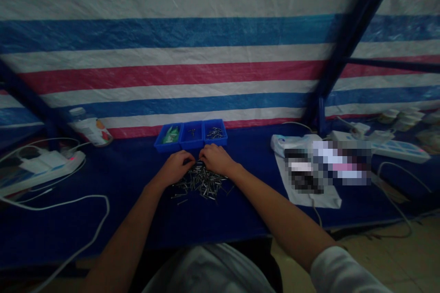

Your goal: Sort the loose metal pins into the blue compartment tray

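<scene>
A loose pile of small, thin metal pieces (205, 184), like screws or nails, lies on the blue tabletop in front of me. My left hand (177, 165) is at the pile's far left edge, its thumb and fingers bent together. At the far right edge is my right hand (216, 158), fingers curled down onto the pieces. Both hands look closed, and whatever is between the fingertips is too small to make out. Just behind them stands a blue three-part tray (192, 145). Its left compartment holds a green packet (171, 135); metal pieces lie in the middle and right ones.
A bottle (91, 127) stands back left, near a white power strip (41, 169) with plugs and a cable (106, 208). On the right are a white plastic bag (332, 198), blurred-out items and another power strip (400, 151). Striped sheeting (192, 73) hangs behind the table.
</scene>
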